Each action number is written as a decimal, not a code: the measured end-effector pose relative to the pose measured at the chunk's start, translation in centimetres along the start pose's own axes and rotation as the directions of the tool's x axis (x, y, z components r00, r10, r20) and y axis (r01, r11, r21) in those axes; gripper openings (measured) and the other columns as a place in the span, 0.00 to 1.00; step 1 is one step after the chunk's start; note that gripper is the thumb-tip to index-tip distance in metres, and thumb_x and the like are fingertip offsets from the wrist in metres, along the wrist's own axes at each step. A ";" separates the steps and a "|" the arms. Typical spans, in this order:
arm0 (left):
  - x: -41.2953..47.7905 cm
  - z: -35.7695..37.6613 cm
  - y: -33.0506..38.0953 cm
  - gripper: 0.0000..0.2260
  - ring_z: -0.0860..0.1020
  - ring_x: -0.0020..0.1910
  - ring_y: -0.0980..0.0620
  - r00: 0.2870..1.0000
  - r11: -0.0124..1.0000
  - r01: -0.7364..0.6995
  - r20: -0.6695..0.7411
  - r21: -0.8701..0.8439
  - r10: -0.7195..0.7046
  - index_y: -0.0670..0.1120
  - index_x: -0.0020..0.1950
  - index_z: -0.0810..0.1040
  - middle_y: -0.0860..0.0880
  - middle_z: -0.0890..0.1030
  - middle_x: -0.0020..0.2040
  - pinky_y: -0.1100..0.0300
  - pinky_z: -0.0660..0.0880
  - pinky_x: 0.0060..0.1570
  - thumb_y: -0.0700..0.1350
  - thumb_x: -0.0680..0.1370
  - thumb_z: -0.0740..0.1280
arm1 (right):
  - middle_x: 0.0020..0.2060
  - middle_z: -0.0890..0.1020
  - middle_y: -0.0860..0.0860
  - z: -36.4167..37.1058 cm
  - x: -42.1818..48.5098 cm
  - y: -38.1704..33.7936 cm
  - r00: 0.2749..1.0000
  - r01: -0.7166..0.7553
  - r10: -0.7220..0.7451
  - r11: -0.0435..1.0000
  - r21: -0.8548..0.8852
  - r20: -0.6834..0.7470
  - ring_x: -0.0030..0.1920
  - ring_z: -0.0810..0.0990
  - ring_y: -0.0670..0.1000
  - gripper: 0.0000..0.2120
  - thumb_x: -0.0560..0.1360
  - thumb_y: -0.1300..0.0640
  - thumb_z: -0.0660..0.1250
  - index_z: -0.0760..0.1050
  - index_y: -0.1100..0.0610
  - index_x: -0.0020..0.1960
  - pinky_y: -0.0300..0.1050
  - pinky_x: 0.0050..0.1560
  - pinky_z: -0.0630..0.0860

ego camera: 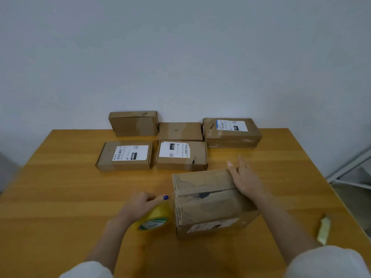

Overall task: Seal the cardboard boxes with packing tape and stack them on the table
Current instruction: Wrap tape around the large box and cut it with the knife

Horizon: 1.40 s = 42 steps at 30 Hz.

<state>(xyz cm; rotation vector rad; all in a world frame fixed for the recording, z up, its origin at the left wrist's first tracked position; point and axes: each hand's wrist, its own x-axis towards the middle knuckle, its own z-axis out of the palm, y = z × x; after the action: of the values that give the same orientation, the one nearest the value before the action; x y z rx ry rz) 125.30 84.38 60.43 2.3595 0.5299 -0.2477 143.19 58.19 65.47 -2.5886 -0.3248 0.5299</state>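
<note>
A: What lies around on the worktop (60, 197)?

B: Five smaller boxes (181, 157) sit in two rows at the far side, by the wall (180, 57). A pale strip (323, 230) lies off to the right.

A: And the large box (210, 205)?

B: It is near the front, between the hands. The right hand (244, 179) rests flat on top, fingers straight. The left hand (140, 203) grips the yellow tape roll (153, 219) just beside its left face.

Near box (210, 199): matt brown cardboard, top skin torn and rough by the seam. Tape roll (153, 218): glossy translucent yellow plastic. Table (60, 197): smooth orange wood-grain finish, slight sheen.
</note>
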 end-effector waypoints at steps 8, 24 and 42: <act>0.1 0.3 0.3 0.23 0.70 0.27 0.55 0.999 0.997 -0.033 0.030 0.067 0.031 0.45 0.32 0.74 0.50 0.73 0.29 0.62 0.63 0.29 0.61 0.77 0.60 | 0.76 0.38 0.54 3.5 -2.5 -9.4 0.903 0.243 -0.361 0.876 -0.417 -0.233 0.77 0.38 0.58 0.32 0.80 0.40 0.39 0.38 0.53 0.78 0.69 0.71 0.40; 0.1 1.1 -0.6 0.25 0.65 0.25 0.55 0.995 0.995 -0.094 -0.019 -0.019 0.094 0.42 0.36 0.78 0.50 0.68 0.26 0.61 0.59 0.28 0.62 0.76 0.60 | 0.78 0.49 0.59 -0.6 -0.7 1.1 0.971 -0.055 -0.048 0.911 -0.409 -0.236 0.77 0.43 0.62 0.41 0.74 0.33 0.33 0.48 0.56 0.78 0.70 0.72 0.49; -1.0 1.7 0.4 0.23 0.63 0.19 0.57 0.998 0.997 -0.056 -0.008 -0.056 0.056 0.49 0.27 0.63 0.52 0.63 0.22 0.62 0.57 0.26 0.59 0.78 0.60 | 0.74 0.29 0.58 3.4 -5.9 -10.5 0.692 0.722 -0.359 0.317 -0.615 0.626 0.74 0.29 0.60 0.68 0.60 0.29 0.72 0.20 0.47 0.71 0.78 0.65 0.34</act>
<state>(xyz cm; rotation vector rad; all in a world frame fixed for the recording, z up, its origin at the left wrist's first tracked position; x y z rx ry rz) 124.58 82.67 59.78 2.3174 0.4668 -0.1974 135.04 66.72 69.71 -2.8568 -2.0300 0.7183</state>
